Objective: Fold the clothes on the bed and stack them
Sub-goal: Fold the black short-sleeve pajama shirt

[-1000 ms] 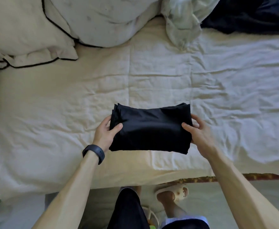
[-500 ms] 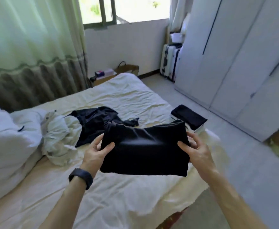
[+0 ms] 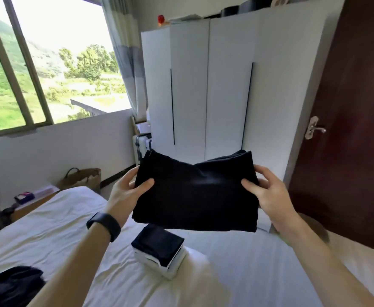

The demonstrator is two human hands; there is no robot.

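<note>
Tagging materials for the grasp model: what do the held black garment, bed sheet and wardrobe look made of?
Garment: soft matte black fabric, probably knit; it sags in the middle.
Bed sheet: thin white woven cloth, likely cotton; fine creases.
Wardrobe: smooth white panels, probably laminated board; flat, slight sheen.

**A bedroom in a home**

A bed (image 3: 49,229) covered with a creased white sheet is seen across the lower part of the view. A tall white wardrobe (image 3: 226,96) with slim dark handles is set against the far wall, and things are stored on its top. Beside it, a dark wooden door (image 3: 358,96) is fitted with a metal lever handle (image 3: 313,129). A hard-shell suitcase (image 3: 140,145) is stood between the wardrobe and a curtain (image 3: 126,52). A woven bag (image 3: 82,177) is left on the floor below the window (image 3: 71,63), through which a green hillside and trees are seen. A stack of folded clothes (image 3: 159,247) is laid on the sheet, and a crumpled dark garment (image 3: 11,284) is left at the lower left corner.
</note>
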